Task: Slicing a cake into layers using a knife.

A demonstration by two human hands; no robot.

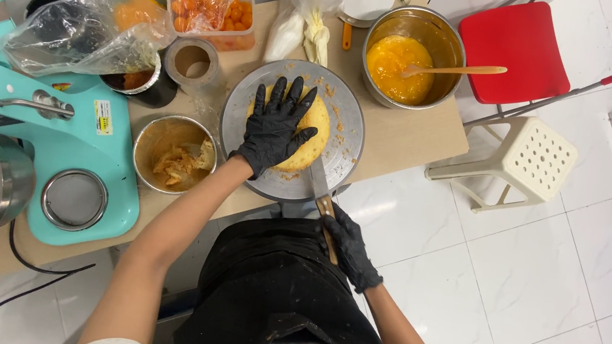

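Gloves on both hands, black ones, and the left hand point(274, 129) lies flat on top of the round yellow sponge cake point(310, 134), fingers spread wide apart and pressing down on its crown. That cake sits in the middle of a round metal turntable point(349, 118), crumbs scattered over the bare metal around it. Down at the near edge, the right hand point(349, 248) is wrapped tight around the wooden handle of a long knife point(319, 182), fingers closed on it, blade reaching up to the cake's near side; whether the edge is inside the sponge I cannot tell. Just left of the turntable stands a small steel bowl point(175, 152) holding cake scraps. Beyond, on the far side of the table, a steel bowl of orange filling point(410, 57) with a wooden spoon point(456, 70) resting in it. Far left, a turquoise stand mixer point(47, 143), and behind it a plastic tub of orange fruit pieces point(210, 11). Off to the right, a red chair point(520, 42) and a white plastic stool point(527, 159) on the tiled floor.
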